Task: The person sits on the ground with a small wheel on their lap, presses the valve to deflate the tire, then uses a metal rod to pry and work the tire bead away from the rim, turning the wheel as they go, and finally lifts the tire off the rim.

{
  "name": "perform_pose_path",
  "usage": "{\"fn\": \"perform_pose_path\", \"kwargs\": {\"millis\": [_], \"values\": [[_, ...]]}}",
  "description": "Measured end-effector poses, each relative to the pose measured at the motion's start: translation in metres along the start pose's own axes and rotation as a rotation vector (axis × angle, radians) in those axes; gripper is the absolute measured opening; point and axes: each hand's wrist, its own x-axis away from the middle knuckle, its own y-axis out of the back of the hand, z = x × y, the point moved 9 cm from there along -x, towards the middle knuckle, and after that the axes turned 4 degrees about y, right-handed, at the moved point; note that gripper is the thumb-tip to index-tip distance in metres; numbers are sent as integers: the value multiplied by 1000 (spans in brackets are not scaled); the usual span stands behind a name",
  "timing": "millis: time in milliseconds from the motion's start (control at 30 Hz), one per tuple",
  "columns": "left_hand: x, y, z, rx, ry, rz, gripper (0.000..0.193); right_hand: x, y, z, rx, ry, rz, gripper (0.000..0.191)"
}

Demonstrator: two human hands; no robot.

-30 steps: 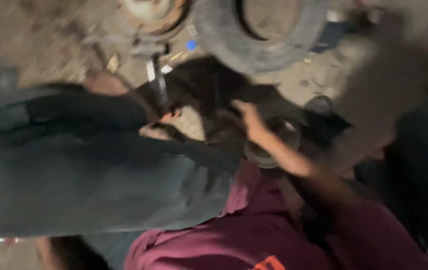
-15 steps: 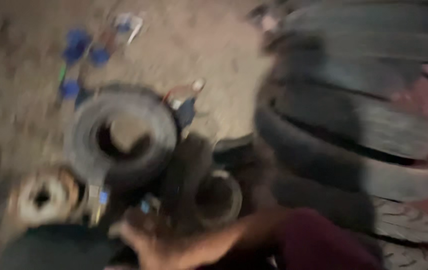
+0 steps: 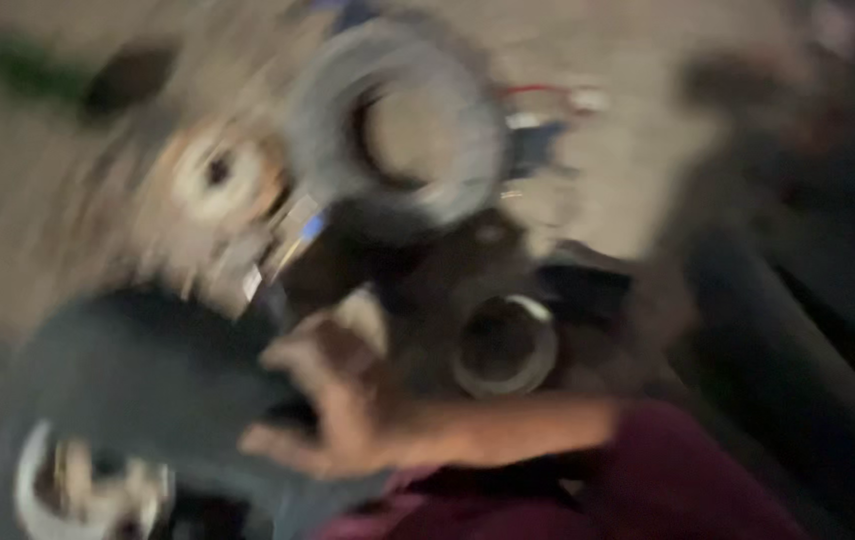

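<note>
The whole view is smearing with motion, so I'm only making out the big shapes. One hand, reaching in from the right on a bare forearm with a maroon sleeve behind it, is curling its fingers over the near edge of a dark tyre that is lying at the lower left. I'm taking it for the person's right hand, though the blur is making that uncertain, and it is looking clenched on the rubber. The other hand is not showing anywhere, so I cannot tell what it is doing.

Taking that gripped tyre as the landmark: a pale wheel hub is sitting inside its lower end; a round metal ring is lying just to its right, beyond the wrist; a second, greyer tyre is resting flat on the dirt floor well above it; a light-coloured disc is lying up and to the left of the grip. Small blue and red bits near the grey tyre are too blurred to name.

To my eye, the hold is covering only the tyre's edge, so the heavy rubber could be slipping or twisting out of the fingers. The metal ring is lying close to the wrist and could be getting knocked
</note>
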Motion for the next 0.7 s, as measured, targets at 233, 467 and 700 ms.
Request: {"fn": "perform_pose_path", "kwargs": {"millis": [233,467,700], "values": [[6,-17,-7,241,138,-78,113,-8,-39,-7,-142,-21,196,61],[-2,-27,10,-147,87,-266,81,1,-41,-7,138,453,84,59],[-8,56,61,162,-21,-68,95,1,-24,-24,117,345,-3,55]]}}
